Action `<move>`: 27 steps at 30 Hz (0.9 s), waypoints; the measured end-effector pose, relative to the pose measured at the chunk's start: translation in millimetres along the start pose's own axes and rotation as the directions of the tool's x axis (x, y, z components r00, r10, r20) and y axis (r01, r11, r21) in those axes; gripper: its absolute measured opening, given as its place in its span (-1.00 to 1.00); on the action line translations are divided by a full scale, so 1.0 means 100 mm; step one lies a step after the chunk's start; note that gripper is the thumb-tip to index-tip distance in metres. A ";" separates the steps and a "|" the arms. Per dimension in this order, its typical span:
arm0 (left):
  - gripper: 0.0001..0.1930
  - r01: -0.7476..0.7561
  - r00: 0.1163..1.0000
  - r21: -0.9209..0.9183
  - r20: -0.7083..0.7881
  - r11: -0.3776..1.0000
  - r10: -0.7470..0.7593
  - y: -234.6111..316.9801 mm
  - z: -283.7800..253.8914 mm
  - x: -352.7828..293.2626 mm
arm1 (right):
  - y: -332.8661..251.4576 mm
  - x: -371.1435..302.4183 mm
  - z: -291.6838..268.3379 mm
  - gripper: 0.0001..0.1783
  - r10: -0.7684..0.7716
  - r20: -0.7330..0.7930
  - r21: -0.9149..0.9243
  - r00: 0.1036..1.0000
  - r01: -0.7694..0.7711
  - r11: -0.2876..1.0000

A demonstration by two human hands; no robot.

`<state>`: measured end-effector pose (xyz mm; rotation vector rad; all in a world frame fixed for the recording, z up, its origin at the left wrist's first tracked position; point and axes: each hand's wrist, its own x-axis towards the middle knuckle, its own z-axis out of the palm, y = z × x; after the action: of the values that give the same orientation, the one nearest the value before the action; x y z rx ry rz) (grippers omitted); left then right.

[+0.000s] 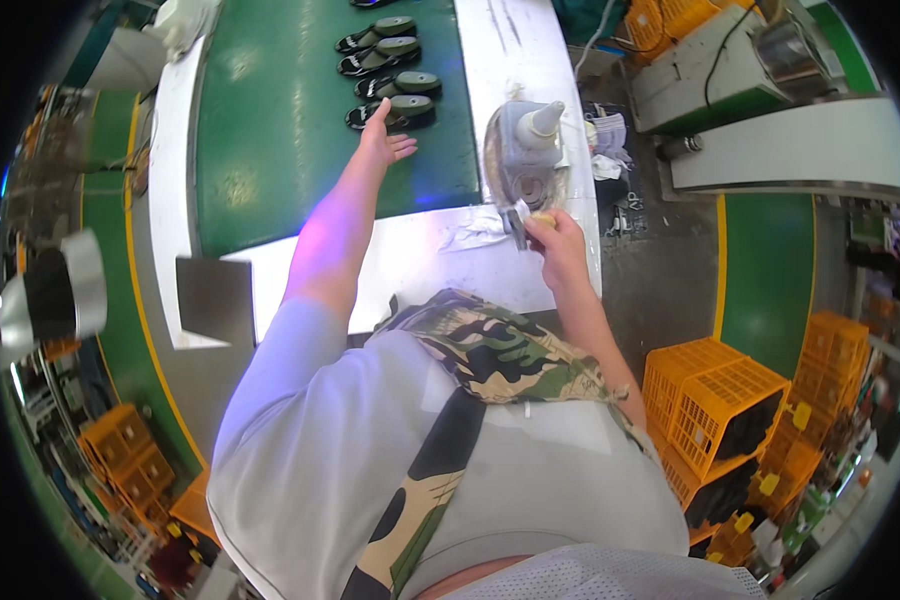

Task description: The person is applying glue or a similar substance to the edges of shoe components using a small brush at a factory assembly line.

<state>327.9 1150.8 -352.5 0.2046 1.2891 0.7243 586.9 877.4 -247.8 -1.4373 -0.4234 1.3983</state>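
Observation:
Several black shoes on grey-green lasts (pixel 390 112) lie crosswise in a row on the green conveyor belt (pixel 270 150). My left hand (pixel 380 145) reaches over the belt with its fingers spread and holds nothing. Its fingertips are by the nearest shoe; whether they touch it I cannot tell. On the white ledge to the right stands a grey-white container with a nozzle (pixel 532 135), set on a round, stained dish. Just in front of it, my right hand (pixel 560 245) is closed on a small brush (pixel 520 222) with a yellowish handle, its head partly hidden.
A crumpled white cloth (pixel 475 232) lies on the ledge near the belt's end. A dark square panel (pixel 215 300) stands at the near left corner. Orange crates (pixel 710 400) are stacked low on the right, and more stand low on the left (pixel 128 455).

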 end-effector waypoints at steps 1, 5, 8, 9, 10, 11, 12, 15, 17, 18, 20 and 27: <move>0.11 0.103 0.994 -0.038 -0.038 0.994 -0.104 0.08 0.11 0.21 | 0.00 -0.06 -0.07 -0.80 0.006 -0.081 0.009 0.997 -0.005 1.000; -0.01 0.177 0.979 0.072 -0.117 0.982 -0.168 0.18 0.35 0.46 | 0.21 -0.28 -0.34 -0.82 0.026 -0.248 0.149 0.968 0.011 0.989; -0.37 0.165 0.983 -0.001 -0.085 0.986 -0.165 0.16 0.44 0.42 | 0.37 -0.40 -0.42 -0.83 0.066 -0.310 0.247 0.948 0.013 0.969; -0.37 0.163 0.982 -0.005 -0.091 0.987 -0.163 0.12 0.27 0.48 | 0.36 -0.41 -0.39 -0.82 0.079 -0.290 0.255 0.954 -0.003 0.967; -0.44 0.143 0.990 -0.106 -0.004 0.984 -0.144 0.05 -0.05 0.63 | 0.35 -0.39 -0.36 -0.82 0.083 -0.266 0.251 0.960 -0.014 0.968; -0.50 0.130 0.990 -0.203 0.084 0.970 -0.115 -0.02 -0.30 0.71 | 0.34 -0.35 -0.33 -0.82 0.096 -0.225 0.230 0.970 -0.043 0.972; -0.51 0.150 0.982 -0.205 0.143 0.967 -0.123 -0.14 -0.42 0.69 | 0.36 -0.33 -0.31 -0.83 0.106 -0.212 0.214 0.972 -0.060 0.975; -0.53 0.109 0.921 -0.217 0.390 0.970 -0.016 -0.35 -0.86 0.47 | 0.32 -0.23 -0.20 -0.83 0.079 -0.190 0.108 0.979 -0.059 0.992; -0.52 -0.093 0.827 -0.128 0.542 0.987 0.148 -0.33 -1.02 0.26 | 0.24 -0.14 -0.13 -0.83 0.053 -0.141 0.012 0.989 -0.052 0.999; -0.52 -0.093 0.830 -0.132 0.537 0.987 0.150 -0.24 -1.00 0.11 | 0.20 -0.10 -0.09 -0.83 0.057 -0.136 0.009 0.989 -0.056 0.998; -0.56 -0.136 0.736 -0.120 0.653 0.983 0.182 0.06 -0.79 -0.28 | 0.10 -0.06 -0.02 -0.83 0.020 -0.107 -0.006 0.994 -0.021 1.000; -0.12 -0.086 0.956 0.213 0.294 0.973 0.020 0.16 -0.81 -0.82 | 0.00 -0.01 0.26 -0.81 0.010 0.047 0.014 0.999 -0.011 1.000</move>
<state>239.7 1094.3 -302.6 0.5132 1.0837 0.5682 563.7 887.3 -241.3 -1.3993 -0.4351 1.4428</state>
